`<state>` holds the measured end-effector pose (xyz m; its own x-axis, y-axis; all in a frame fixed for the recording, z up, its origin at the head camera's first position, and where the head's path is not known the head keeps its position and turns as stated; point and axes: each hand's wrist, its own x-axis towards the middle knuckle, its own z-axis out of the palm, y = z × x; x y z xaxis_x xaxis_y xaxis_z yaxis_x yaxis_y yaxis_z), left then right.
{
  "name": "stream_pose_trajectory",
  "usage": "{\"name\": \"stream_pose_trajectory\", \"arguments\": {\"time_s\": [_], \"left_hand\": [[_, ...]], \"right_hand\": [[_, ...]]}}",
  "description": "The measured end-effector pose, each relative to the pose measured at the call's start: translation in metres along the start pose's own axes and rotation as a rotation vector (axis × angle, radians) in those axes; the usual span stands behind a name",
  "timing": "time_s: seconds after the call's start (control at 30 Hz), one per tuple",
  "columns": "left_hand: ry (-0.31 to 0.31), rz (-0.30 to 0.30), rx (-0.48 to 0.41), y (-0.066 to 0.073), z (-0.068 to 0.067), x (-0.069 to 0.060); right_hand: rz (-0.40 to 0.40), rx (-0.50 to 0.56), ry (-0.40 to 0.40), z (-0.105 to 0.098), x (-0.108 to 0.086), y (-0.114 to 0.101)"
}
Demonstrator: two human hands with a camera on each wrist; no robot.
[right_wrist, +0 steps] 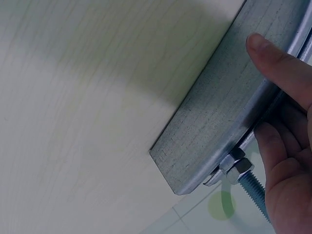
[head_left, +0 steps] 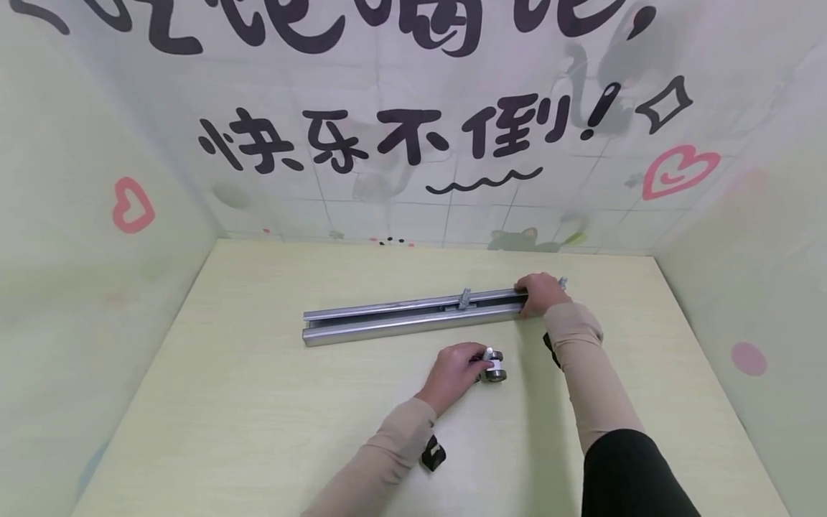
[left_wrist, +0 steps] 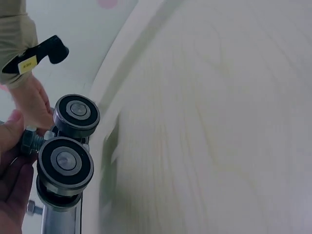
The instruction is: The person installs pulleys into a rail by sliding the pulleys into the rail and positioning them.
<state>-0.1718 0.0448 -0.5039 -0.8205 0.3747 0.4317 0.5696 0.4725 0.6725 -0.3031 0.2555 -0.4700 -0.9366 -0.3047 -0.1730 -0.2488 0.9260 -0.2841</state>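
Observation:
A long silver metal track rail (head_left: 388, 327) with an open slot on top lies across the table. My right hand (head_left: 543, 293) grips it near its right end; in the right wrist view the thumb presses on the rail's flat side (right_wrist: 209, 107). Beyond that hand, a threaded bolt with nuts (right_wrist: 238, 168) sticks out of the slot. Another bolt (head_left: 464, 298) stands in the slot farther left. In front of the rail, my left hand (head_left: 454, 370) pinches a roller trolley (left_wrist: 66, 161) by its bolt (left_wrist: 32, 140). Its black-rimmed wheels face away from the palm, apart from the rail.
The pale wood-grain table (head_left: 258, 402) is enclosed by a back wall (head_left: 413, 208) with dark lettering and by side walls (head_left: 84, 287). Black wrist devices (head_left: 433, 454) sit below both forearms. A black sleeve (head_left: 629, 474) covers the right upper arm.

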Motion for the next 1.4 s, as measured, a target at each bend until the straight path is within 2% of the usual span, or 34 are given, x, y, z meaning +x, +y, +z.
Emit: {"name": "stream_pose_trajectory", "arguments": {"time_s": [0.17, 0.47, 0.7, 0.8, 1.0, 1.17, 1.4], "left_hand": [[0.017, -0.045, -0.007, -0.009, -0.018, -0.009], [0.094, -0.108, 0.011, -0.024, -0.043, -0.025], [0.188, -0.161, -0.020, -0.036, -0.064, -0.039], [0.230, -0.185, -0.002, -0.041, -0.076, -0.046], [0.294, -0.289, 0.044, -0.048, -0.105, -0.063], [0.354, -0.345, 0.088, -0.058, -0.127, -0.078], [0.426, -0.353, 0.106, -0.069, -0.151, -0.095]], "right_hand": [[-0.001, 0.000, -0.004, 0.001, 0.001, -0.002], [-0.024, 0.001, -0.001, 0.000, -0.001, -0.002], [-0.018, -0.008, -0.013, -0.001, -0.004, 0.001], [-0.017, -0.009, -0.022, -0.001, -0.004, 0.000], [-0.006, 0.002, -0.027, -0.003, -0.005, -0.003], [-0.020, -0.002, -0.018, -0.004, -0.005, -0.002], [-0.039, 0.001, -0.009, -0.003, -0.007, -0.003]]}}
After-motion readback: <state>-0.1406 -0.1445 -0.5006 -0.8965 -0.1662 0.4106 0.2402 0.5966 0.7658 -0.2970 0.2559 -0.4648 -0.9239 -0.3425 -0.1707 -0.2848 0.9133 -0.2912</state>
